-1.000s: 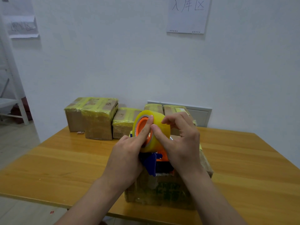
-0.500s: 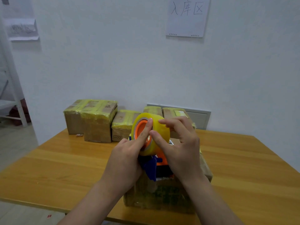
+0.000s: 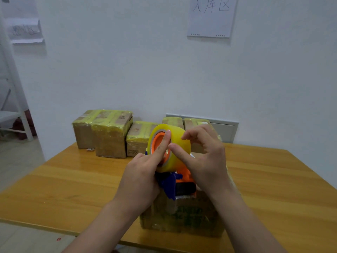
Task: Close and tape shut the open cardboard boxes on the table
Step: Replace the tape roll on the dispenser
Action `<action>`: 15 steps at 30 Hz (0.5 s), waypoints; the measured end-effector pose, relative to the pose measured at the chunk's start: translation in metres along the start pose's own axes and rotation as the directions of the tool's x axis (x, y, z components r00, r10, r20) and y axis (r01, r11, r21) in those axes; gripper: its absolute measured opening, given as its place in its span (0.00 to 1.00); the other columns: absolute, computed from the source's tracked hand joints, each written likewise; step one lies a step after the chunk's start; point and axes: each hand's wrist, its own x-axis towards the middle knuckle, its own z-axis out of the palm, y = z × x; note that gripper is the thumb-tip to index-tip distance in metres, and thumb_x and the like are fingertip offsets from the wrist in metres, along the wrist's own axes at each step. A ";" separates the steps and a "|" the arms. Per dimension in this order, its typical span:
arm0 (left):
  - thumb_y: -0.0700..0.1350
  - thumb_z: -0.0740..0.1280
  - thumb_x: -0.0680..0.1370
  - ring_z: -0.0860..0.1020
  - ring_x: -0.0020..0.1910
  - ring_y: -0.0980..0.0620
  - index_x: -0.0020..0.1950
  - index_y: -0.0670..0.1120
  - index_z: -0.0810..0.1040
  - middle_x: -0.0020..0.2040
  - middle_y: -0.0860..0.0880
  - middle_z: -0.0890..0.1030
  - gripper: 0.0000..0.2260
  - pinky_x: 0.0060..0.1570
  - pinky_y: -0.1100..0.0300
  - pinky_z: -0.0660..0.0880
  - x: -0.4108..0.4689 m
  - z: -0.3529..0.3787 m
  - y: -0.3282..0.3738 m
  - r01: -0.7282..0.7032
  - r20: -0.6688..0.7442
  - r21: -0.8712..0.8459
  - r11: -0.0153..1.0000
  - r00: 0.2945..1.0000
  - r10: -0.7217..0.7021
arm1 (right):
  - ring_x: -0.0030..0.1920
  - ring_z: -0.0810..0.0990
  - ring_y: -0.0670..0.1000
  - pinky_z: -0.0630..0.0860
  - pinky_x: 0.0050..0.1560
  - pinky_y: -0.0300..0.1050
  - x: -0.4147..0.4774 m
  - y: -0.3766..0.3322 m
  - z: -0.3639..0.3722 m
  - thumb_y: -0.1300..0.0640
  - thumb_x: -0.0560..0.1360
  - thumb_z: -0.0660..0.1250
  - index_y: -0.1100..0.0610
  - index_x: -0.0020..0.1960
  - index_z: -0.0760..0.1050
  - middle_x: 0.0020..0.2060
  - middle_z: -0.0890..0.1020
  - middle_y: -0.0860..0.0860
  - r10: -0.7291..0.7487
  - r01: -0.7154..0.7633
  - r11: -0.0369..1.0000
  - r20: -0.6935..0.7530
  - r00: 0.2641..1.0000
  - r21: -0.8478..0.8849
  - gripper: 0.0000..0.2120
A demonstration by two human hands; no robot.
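A tape dispenser [image 3: 179, 187] with an orange and blue frame carries a roll of yellowish clear tape [image 3: 173, 143] and sits above a cardboard box [image 3: 182, 218] at the table's near edge. My left hand [image 3: 142, 178] grips the dispenser low down, its forefinger stretched up across the roll's orange core. My right hand [image 3: 206, 157] pinches the roll's outer face between thumb and curled fingers. The box's top is mostly hidden behind both hands and the dispenser.
Several cardboard boxes wrapped in yellow tape [image 3: 109, 132] stand in a row at the back of the wooden table [image 3: 73, 183], against the white wall. A grey panel [image 3: 226, 128] is on the wall behind them. A white frame [image 3: 16, 99] stands left.
Both hands stay on the tape roll and dispenser. My right fingertips have shifted slightly on the roll's face. The view has tilted a little.
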 end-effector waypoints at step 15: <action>0.31 0.82 0.64 0.71 0.36 0.54 0.84 0.52 0.55 0.44 0.50 0.83 0.56 0.32 0.74 0.58 0.002 -0.002 -0.002 0.000 0.028 -0.008 1.000 1.000 0.000 | 0.43 0.82 0.49 0.80 0.42 0.48 0.026 0.009 -0.036 0.60 0.79 0.70 0.60 0.50 0.84 0.45 0.82 0.51 -0.220 0.273 0.951 0.300 0.928 -0.148 0.05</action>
